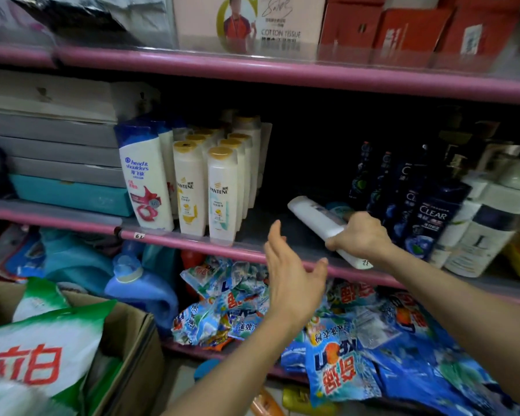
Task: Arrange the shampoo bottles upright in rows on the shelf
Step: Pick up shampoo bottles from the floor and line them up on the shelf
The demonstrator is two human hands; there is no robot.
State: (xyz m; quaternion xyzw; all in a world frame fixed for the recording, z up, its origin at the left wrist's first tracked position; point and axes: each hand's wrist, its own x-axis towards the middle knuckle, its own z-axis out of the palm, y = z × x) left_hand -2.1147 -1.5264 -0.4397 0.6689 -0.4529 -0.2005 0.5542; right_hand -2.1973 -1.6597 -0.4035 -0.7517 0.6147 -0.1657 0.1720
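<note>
Right hand [361,235] grips a white shampoo bottle [315,219] lying tilted on the pink shelf [192,242], its base end past the front edge, in the gap between the upright Pantene bottles [222,193] and the dark Clear bottles [430,217]. Left hand [291,277] hovers before the shelf edge, fingers [275,235] straight and spread, holding nothing. Detergent bags [342,340] lie on the shelf below.

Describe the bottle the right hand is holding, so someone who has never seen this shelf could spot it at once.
Find the middle pink shelf, in the gap between the upright Pantene bottles and the dark Clear bottles. The white bottle lies there tilted on its side, the right hand gripping its near end. It is the only bottle not standing.
</note>
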